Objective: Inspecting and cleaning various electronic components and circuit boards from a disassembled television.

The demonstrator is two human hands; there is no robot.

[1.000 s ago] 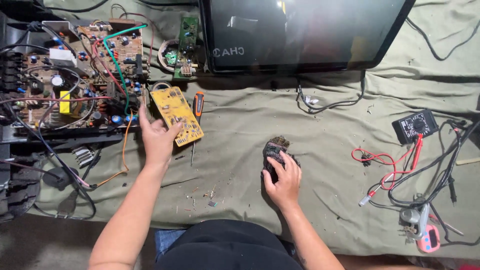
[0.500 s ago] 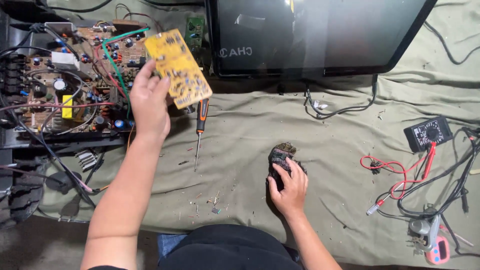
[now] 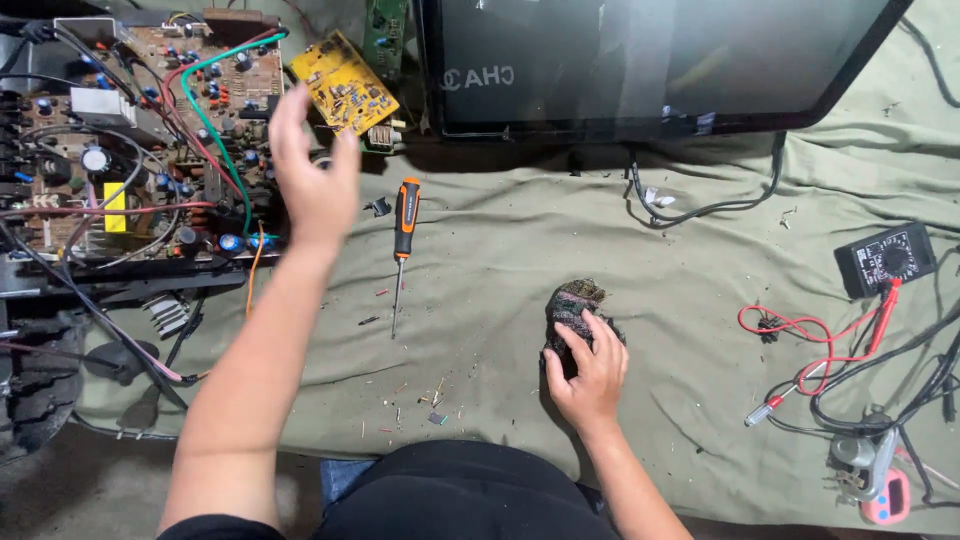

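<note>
Hovering above the far left part of the olive cloth (image 3: 520, 260), the left hand (image 3: 312, 180) is showing its fingers spread and loose, gripping nothing. Just beyond its fingertips the yellow circuit board (image 3: 345, 85) is lying tilted near the cloth's far edge, between the large brown circuit board (image 3: 140, 150) and the dark screen (image 3: 650, 60); whether a fingertip is still touching it cannot be told. The brown board, crossed by red and green wires, is occupying the far left corner.

Resting nearer the middle of the cloth, toward the near edge, the right hand (image 3: 588, 375) is lying palm down with its fingers curled over a dark, crumpled rag (image 3: 572, 305), pressing on it rather than pinching it.

Between the two hands, an orange-and-black screwdriver (image 3: 402, 240) is lying on the cloth, its handle pointing to the far edge and its tip to the near one, apart from both hands. Small snipped wire bits are scattering across the cloth near the near edge.

Sitting close to the right edge, a black multimeter (image 3: 885, 260) is trailing red leads (image 3: 800, 340) toward the near right corner, where a tangle of black cables is lying.
</note>
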